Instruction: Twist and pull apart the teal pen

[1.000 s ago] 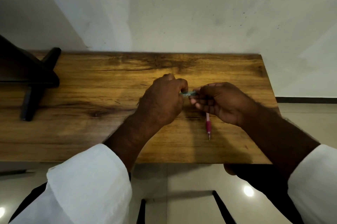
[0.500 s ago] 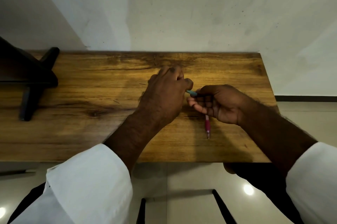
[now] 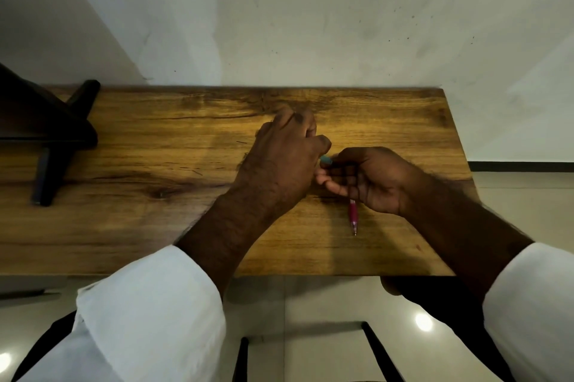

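Pink pen point(image 3: 353, 214), slim, stiff and light, probably smooth enough to slip; best taken around the barrel. Held over the wooden bench point(image 3: 130, 164), tip toward the near edge, upper part hidden inside the right hand point(image 3: 369, 178), curled around it. Small teal piece point(image 3: 325, 159), maybe a cap, pinched between right fingertips and left hand point(image 3: 284, 161), whose fingers curl toward it; exact hold of the left hard to tell. Dark stand point(image 3: 46, 139) at far left of the bench. No containers in view.
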